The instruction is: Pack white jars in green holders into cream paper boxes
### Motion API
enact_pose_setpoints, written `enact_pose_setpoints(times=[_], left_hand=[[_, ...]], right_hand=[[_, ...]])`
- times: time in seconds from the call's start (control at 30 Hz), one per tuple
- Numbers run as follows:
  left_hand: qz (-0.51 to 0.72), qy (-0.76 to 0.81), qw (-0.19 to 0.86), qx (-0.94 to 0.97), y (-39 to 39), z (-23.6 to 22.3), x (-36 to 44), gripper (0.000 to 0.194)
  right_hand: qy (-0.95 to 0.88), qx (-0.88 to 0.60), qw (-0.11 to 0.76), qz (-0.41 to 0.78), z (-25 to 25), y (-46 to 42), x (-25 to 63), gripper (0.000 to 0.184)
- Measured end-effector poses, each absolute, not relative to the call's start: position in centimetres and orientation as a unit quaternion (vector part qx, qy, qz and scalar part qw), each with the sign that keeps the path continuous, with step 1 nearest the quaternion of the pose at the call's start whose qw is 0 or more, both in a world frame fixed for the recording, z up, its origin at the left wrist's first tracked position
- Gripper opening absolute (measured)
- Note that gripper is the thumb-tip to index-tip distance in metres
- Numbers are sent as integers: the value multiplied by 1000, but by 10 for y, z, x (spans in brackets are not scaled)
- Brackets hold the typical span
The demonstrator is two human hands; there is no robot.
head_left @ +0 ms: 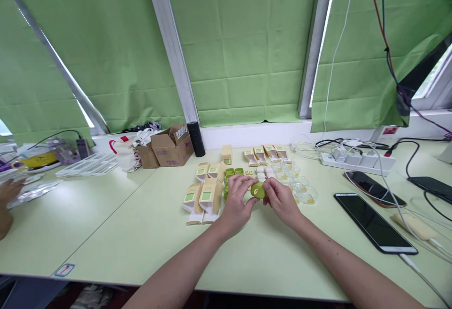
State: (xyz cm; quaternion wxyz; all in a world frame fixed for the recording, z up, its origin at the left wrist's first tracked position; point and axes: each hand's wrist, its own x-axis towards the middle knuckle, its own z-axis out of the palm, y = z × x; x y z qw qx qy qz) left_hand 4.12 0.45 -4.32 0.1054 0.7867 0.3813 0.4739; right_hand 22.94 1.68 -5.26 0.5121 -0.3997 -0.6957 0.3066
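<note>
In front of me, both hands hold a small rounded green plastic piece with a pale mark on its face. The thumb and fingers of my left hand grip its left side. Those of my right hand pinch its right edge. Behind and partly hidden by the hands stand green square cups, small white blocks and clear plastic shells with yellow bits in them. Left of my left hand, open kraft-paper boxes with green windows stand in rows.
More paper boxes line the back. A cardboard carton and black cylinder stand by the wall. Phones, cables and a power strip lie at right. Another person's hand is at far left, near plastic trays.
</note>
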Motion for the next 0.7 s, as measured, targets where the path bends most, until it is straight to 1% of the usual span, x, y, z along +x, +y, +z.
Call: enact_pose_setpoints(times=[0.1,0.2,0.3,0.37,0.47,0.53,0.6,0.7], left_hand=[[494,395,126,764,5,-41,42,49],[523,414,162,727,7,-39,42,47],[547,422,233,684,13,-40,41,47],[561,411,291,657,17,-42,41,47],[588,367,375,616,23,-46,41,56],[599,335,419,595,25,-47,41,59],[601,316,449,581,26,-47,40,57],[608,307,478,555,28,-48,40,57]], right_hand=[[-686,-412,530,280,-50,17,232,44],[-673,-424,554,245,-47,20,236,39],[-668,-447,565,185,-47,25,241,29],[-675,-470,557,116,-47,27,244,21],[-698,-502,510,0,-47,28,248,15],[-720,-512,464,-58,-45,28,251,18],[-742,-521,410,-101,-44,28,252,23],[-765,-537,329,-136,-40,26,255,31]])
